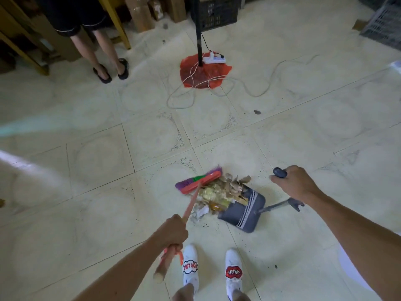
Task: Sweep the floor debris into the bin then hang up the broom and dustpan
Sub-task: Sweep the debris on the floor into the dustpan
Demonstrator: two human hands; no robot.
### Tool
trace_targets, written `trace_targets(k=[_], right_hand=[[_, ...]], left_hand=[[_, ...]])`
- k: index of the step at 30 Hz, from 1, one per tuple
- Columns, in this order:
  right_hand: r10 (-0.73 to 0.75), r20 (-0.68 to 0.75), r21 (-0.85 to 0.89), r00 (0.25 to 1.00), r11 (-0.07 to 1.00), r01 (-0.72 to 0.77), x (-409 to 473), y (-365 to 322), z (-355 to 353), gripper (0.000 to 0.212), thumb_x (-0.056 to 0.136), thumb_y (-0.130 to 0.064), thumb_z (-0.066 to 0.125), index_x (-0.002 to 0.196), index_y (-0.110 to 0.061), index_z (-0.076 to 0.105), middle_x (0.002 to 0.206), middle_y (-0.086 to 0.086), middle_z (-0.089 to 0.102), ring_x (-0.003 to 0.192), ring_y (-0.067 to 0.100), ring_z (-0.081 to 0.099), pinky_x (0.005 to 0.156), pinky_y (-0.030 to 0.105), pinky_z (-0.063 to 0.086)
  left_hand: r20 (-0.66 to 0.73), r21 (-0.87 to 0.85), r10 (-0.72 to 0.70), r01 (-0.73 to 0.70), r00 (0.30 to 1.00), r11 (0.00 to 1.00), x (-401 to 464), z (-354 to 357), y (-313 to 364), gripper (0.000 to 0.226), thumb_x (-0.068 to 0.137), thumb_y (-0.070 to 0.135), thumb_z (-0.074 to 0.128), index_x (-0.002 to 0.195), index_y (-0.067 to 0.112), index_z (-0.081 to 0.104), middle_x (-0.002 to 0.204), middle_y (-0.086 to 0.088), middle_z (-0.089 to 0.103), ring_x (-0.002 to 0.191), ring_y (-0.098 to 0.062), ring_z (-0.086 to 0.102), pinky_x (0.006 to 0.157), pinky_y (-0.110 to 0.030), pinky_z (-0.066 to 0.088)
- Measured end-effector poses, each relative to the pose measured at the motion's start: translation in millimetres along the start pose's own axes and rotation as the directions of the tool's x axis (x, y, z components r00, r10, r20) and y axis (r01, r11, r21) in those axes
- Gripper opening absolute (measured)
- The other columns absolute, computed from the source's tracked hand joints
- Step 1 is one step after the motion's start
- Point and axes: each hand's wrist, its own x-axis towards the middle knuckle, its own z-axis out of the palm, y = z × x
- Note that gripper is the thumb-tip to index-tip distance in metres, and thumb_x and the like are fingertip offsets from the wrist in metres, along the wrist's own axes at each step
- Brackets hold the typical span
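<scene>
Debris (219,193), papery, between bristly broom (198,180) in left grip (171,232) and ribbed dustpan (245,208) in right grip (291,184).

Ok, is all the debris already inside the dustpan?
No, much of the debris lies on the floor between the broom head and the dustpan mouth.
</scene>
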Motion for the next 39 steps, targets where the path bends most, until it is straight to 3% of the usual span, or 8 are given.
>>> trace_targets(k=[4, 9, 14, 17, 21, 29, 33, 39], right_hand=[[-0.034, 0.034, 0.038, 0.999, 0.999, 0.033, -2, 2, 0, 0.048, 0.081, -0.028, 0.074, 0.046, -0.016, 0.043, 0.040, -0.003, 0.041, 0.030, 0.006, 0.041, 0.032, 0.022, 0.032], [-0.063, 0.084, 0.103, 0.994, 0.993, 0.054, -11, 6, 1, 0.045, 0.084, -0.031, 0.073, 0.050, -0.018, 0.047, 0.040, -0.006, 0.045, 0.021, 0.000, 0.040, 0.025, 0.010, 0.026], [-0.081, 0.187, 0.115, 0.979, 0.992, 0.060, -27, 2, 7, 0.029, 0.091, -0.028, 0.065, 0.067, -0.014, 0.057, 0.059, 0.000, 0.057, 0.047, 0.013, 0.054, 0.046, 0.022, 0.041], [-0.077, 0.185, 0.096, 0.980, 0.994, 0.060, -33, 7, 5, 0.030, 0.091, -0.024, 0.063, 0.065, -0.015, 0.053, 0.060, 0.000, 0.054, 0.048, 0.012, 0.052, 0.046, 0.022, 0.038], [-0.037, 0.172, 0.070, 0.984, 0.997, 0.025, -33, 27, -9, 0.034, 0.089, -0.025, 0.062, 0.060, -0.015, 0.048, 0.052, 0.000, 0.048, 0.038, 0.014, 0.043, 0.038, 0.019, 0.031], [0.002, 0.188, 0.062, 0.982, 0.998, -0.014, -40, 66, -14, 0.038, 0.086, -0.024, 0.063, 0.054, -0.015, 0.044, 0.044, -0.002, 0.039, 0.030, 0.012, 0.034, 0.032, 0.014, 0.024], [-0.013, 0.188, 0.102, 0.982, 0.995, -0.006, -41, 74, -16, 0.040, 0.089, -0.025, 0.063, 0.054, -0.015, 0.045, 0.042, -0.003, 0.041, 0.031, 0.011, 0.038, 0.035, 0.017, 0.028], [-0.034, 0.221, 0.117, 0.975, 0.993, 0.008, -43, 69, -17, 0.040, 0.092, -0.025, 0.063, 0.057, -0.014, 0.046, 0.026, -0.007, 0.041, 0.019, 0.002, 0.035, 0.024, 0.012, 0.025]], left_hand=[[0.119, -0.089, 0.017, -0.006, 0.993, 0.996, -29, 19, 7, 0.016, 0.068, -0.004, 0.049, 0.078, 0.006, 0.056, 0.049, -0.010, 0.056, 0.030, -0.017, 0.050, 0.035, -0.020, 0.041], [0.238, -0.374, -0.053, 0.142, 0.970, 0.917, -49, 38, 7, 0.024, 0.083, -0.003, 0.038, 0.070, 0.017, 0.045, 0.039, 0.001, 0.043, 0.025, -0.010, 0.034, 0.029, -0.012, 0.027], [0.246, -0.525, -0.005, 0.137, 0.969, 0.840, -68, 32, -12, 0.029, 0.091, -0.001, 0.045, 0.111, 0.012, 0.062, 0.049, 0.003, 0.040, 0.033, -0.006, 0.027, 0.027, -0.012, 0.025], [0.213, -0.549, -0.007, 0.125, 0.977, 0.826, -82, 20, -15, 0.022, 0.093, 0.000, 0.045, 0.104, 0.016, 0.054, 0.049, 0.003, 0.039, 0.033, -0.007, 0.025, 0.028, -0.012, 0.024], [0.101, -0.499, -0.004, 0.054, 0.995, 0.865, -99, 2, -11, 0.026, 0.092, -0.001, 0.044, 0.103, 0.022, 0.050, 0.048, 0.002, 0.039, 0.034, -0.008, 0.025, 0.031, -0.011, 0.021], [-0.044, -0.067, 0.060, -0.063, 0.997, 0.996, -67, 60, 55, 0.016, 0.086, -0.004, 0.046, 0.088, 0.007, 0.057, 0.058, -0.007, 0.055, 0.039, -0.015, 0.050, 0.035, -0.018, 0.037], [0.147, -0.403, -0.030, 0.088, 0.989, 0.911, -59, 96, 83, 0.011, 0.085, -0.007, 0.050, 0.079, 0.001, 0.054, 0.046, -0.006, 0.048, 0.030, -0.011, 0.039, 0.035, -0.016, 0.032], [0.276, -0.635, 0.018, 0.169, 0.961, 0.754, -93, 24, 33, 0.027, 0.097, 0.003, 0.046, 0.072, 0.014, 0.045, 0.049, 0.003, 0.030, 0.030, -0.005, 0.022, 0.027, -0.010, 0.025]])
